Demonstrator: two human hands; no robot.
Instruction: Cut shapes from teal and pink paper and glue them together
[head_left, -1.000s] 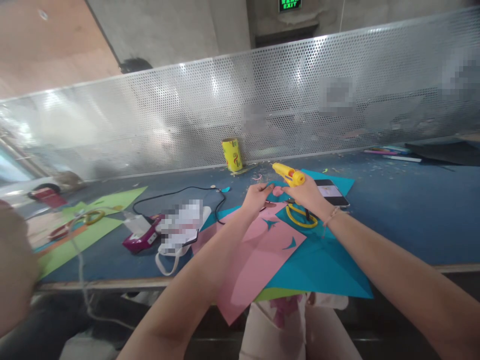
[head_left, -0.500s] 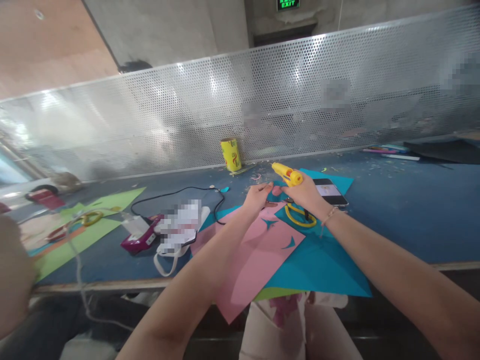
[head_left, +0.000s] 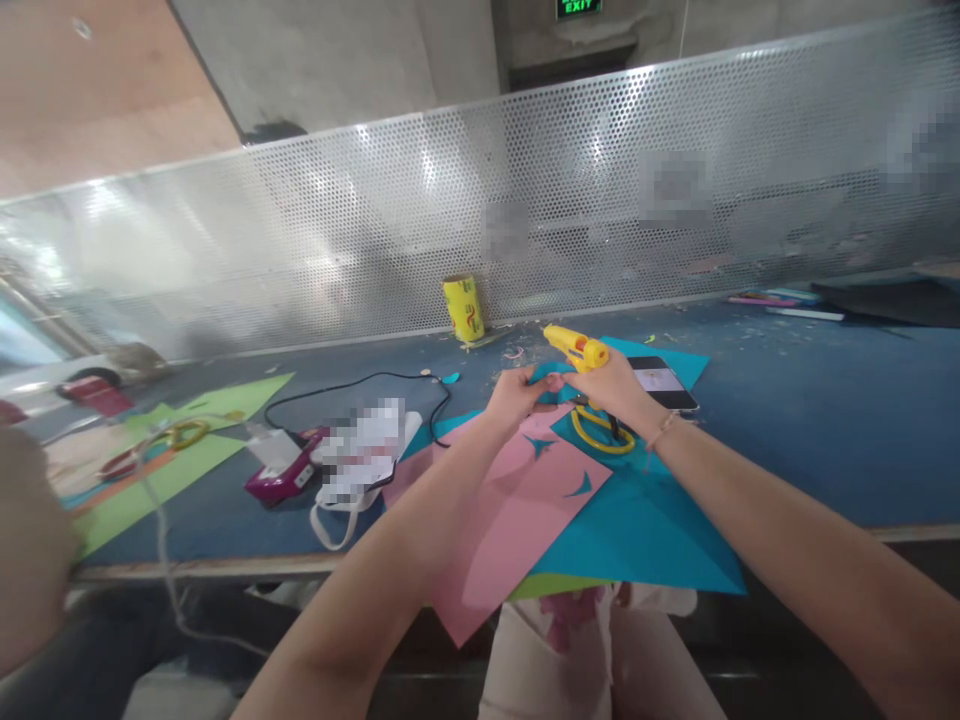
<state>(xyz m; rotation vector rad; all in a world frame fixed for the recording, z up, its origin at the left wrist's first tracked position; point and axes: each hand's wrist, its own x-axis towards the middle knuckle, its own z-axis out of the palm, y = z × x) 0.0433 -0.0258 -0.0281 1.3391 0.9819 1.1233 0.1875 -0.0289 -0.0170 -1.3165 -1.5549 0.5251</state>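
My right hand [head_left: 613, 388] is closed around a yellow glue gun [head_left: 571, 346], which points up and to the left. With its fingers pinched, my left hand [head_left: 514, 392] holds a small pink paper piece [head_left: 554, 382]; the right fingertips meet it there. Below my hands lie a pink sheet [head_left: 517, 520] and a larger blue sheet [head_left: 645, 545] that reaches over the table edge. Two blue offcuts rest on the pink one. Scissors with yellow handles [head_left: 611, 449] are under my right hand. A phone [head_left: 664, 382] lies to the right of that hand.
At the back stands a yellow roll [head_left: 463, 308] before a perforated metal screen [head_left: 375, 230]. On the left are a purple power strip [head_left: 281, 487], a black cable [head_left: 360, 378], green paper [head_left: 161, 490] and another person's arm [head_left: 34, 550]. Pens [head_left: 772, 299] lie at the far right.
The fingertips of both hands have come closer together around the pink paper piece. The glue gun has stayed almost in place.
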